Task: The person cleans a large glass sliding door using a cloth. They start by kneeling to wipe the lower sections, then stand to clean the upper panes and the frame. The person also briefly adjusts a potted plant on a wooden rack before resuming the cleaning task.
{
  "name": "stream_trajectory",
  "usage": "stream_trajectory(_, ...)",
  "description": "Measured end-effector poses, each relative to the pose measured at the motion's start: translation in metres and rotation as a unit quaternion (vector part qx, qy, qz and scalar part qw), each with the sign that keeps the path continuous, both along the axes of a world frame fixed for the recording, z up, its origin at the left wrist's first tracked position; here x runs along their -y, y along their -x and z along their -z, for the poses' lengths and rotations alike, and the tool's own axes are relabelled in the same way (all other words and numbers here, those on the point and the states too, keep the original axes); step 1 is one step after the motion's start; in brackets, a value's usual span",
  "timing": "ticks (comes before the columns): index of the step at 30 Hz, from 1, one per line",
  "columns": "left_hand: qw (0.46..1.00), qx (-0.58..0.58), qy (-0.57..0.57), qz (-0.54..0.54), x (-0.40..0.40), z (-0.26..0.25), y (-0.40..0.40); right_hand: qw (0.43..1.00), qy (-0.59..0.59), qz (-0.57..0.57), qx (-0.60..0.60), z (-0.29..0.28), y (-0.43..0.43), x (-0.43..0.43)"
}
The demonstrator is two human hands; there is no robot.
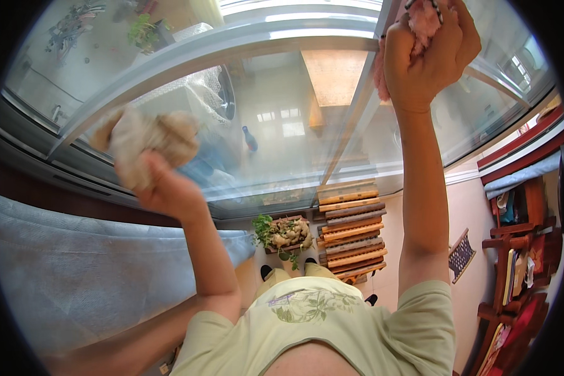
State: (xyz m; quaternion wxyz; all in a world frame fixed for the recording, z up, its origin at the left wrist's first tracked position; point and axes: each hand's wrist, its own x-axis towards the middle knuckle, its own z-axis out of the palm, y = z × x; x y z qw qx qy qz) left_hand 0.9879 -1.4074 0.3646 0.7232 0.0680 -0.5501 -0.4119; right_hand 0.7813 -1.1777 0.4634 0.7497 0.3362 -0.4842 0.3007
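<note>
At the left, my left hand (167, 185) grips a bunched whitish-beige cloth (141, 141), blurred, in front of a glass pane (277, 155). High on the right, my right hand (427, 61) is closed around a fluffy pink cloth (425, 23) beside the upright metal frame (352, 108) of the glazed partition. Part of the pink cloth hangs down at the left of the wrist. Whether either cloth touches the glass I cannot tell.
Below the glass stand a planter box (286, 235) with green shoots and a slatted wooden stand (352, 230). A blue curtain (98, 272) hangs at the left, wooden shelves (507, 277) at the right. Through the glass show a blue bottle (250, 138) and a wooden surface (336, 75).
</note>
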Motion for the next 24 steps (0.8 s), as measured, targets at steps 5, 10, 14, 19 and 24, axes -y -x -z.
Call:
stream_trajectory(5,0.927,0.163,0.258,-0.216,-0.015,-0.01,0.05,0.997,-0.004,0.025,0.072,0.003,-0.012,-0.003)
stream_trajectory(10,0.972,0.151,0.166,0.064,-0.037,0.072,0.051,0.999,0.003,0.008,0.049,0.002,-0.014,0.003)
stream_trajectory(14,0.885,0.38,0.264,-0.049,-0.032,0.171,0.012,0.998,0.014,-0.028,0.047,0.006,-0.011,0.006)
stream_trajectory(19,0.827,0.471,0.289,-0.101,-0.034,0.241,-0.011,0.997,0.002,0.005,0.082,0.006,-0.018,0.0)
stream_trajectory(24,0.906,0.413,0.053,-0.078,-0.045,0.255,-0.006,0.995,0.008,0.003,0.097,0.006,-0.023,0.004)
